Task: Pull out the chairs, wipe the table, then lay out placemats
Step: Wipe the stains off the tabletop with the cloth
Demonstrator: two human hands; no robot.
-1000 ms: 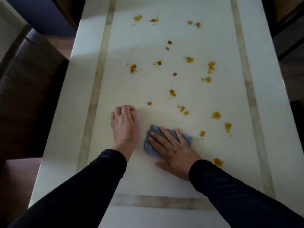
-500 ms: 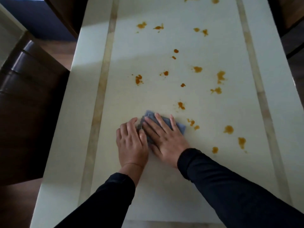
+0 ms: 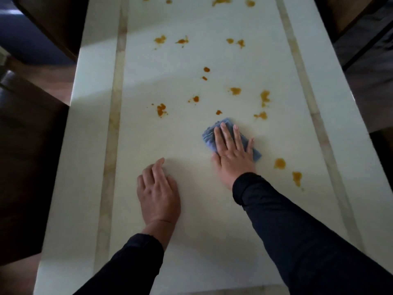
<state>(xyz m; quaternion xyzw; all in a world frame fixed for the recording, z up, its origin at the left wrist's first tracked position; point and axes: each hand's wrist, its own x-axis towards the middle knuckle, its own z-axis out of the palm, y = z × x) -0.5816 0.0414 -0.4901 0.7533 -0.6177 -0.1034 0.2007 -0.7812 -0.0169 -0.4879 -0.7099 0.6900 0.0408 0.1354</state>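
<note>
Right hand [image 3: 232, 152]: flat, fingers straight, pressing the cloth [image 3: 209, 137]. Stains [image 3: 260, 115]: nearest just beyond its fingertips, others probably rightward. Left hand [image 3: 158, 192]: open, resting on the table [image 3: 191, 241], farther off.

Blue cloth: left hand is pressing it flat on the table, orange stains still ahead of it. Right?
Wrong hand. The head view shows the right hand pressing the blue cloth flat on the table, fingers straight. The left hand rests on bare tabletop, apart from the cloth. Orange stains do lie ahead.

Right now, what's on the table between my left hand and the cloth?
Nothing: in the head view only bare table lies between the left hand and the cloth.
</note>
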